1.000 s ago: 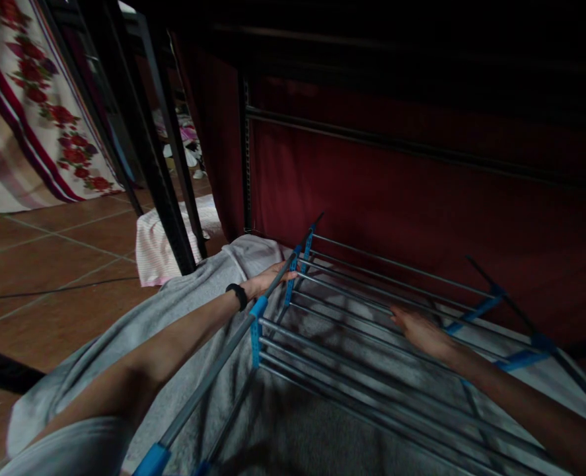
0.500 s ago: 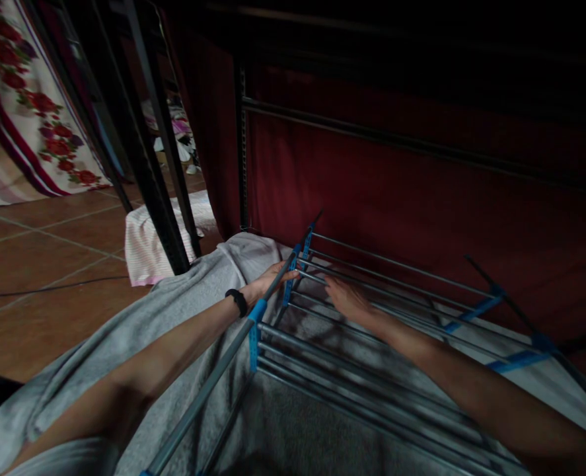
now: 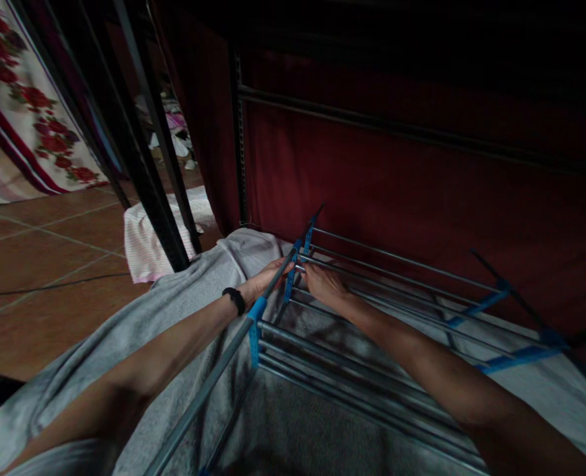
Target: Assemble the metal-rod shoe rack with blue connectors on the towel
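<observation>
A metal drying rack [image 3: 372,370] with grey rods and blue plastic joints stands in front of me. A large grey towel [image 3: 139,324] lies draped under its rods and spills off the left side. My left hand [image 3: 261,283], with a black band on the wrist, rests on the towel at the rack's left side bar, fingers closed around the bar and cloth. My right hand [image 3: 325,284] lies flat on the far rods close to the left hand, fingers reaching between them. The dim light hides whether it pinches any cloth.
A dark red curtain [image 3: 396,178] hangs behind the rack. Black metal posts [image 3: 148,165] stand at the left, with a pink striped cloth [image 3: 148,238] at their foot. Brown floor tiles [image 3: 45,264] spread to the left; a floral fabric [image 3: 20,112] hangs at the far left.
My right hand has slid left across the rods, from the rack's middle to just beside my left hand. My left hand has stayed on the side bar.
</observation>
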A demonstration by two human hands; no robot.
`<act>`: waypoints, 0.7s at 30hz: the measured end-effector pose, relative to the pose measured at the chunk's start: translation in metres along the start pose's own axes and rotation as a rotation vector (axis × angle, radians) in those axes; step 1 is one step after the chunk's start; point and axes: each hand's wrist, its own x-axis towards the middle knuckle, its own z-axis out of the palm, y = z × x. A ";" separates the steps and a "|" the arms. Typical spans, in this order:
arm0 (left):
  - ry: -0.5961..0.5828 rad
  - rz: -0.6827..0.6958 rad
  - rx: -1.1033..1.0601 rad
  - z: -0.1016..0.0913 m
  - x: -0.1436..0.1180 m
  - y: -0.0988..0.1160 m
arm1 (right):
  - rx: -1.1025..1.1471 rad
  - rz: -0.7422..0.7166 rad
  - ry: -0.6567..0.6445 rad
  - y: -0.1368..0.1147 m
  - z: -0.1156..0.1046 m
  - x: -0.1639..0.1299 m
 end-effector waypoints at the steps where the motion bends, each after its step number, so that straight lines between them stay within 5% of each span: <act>1: 0.020 0.005 -0.055 0.000 -0.001 -0.001 | -0.019 0.020 -0.015 -0.002 0.000 0.002; 6: 0.103 -0.035 -0.208 0.002 -0.004 -0.001 | -0.085 -0.002 -0.067 -0.005 0.000 0.007; 21: 0.044 -0.015 -0.260 0.006 -0.003 0.003 | -0.069 -0.035 -0.204 -0.002 0.008 0.013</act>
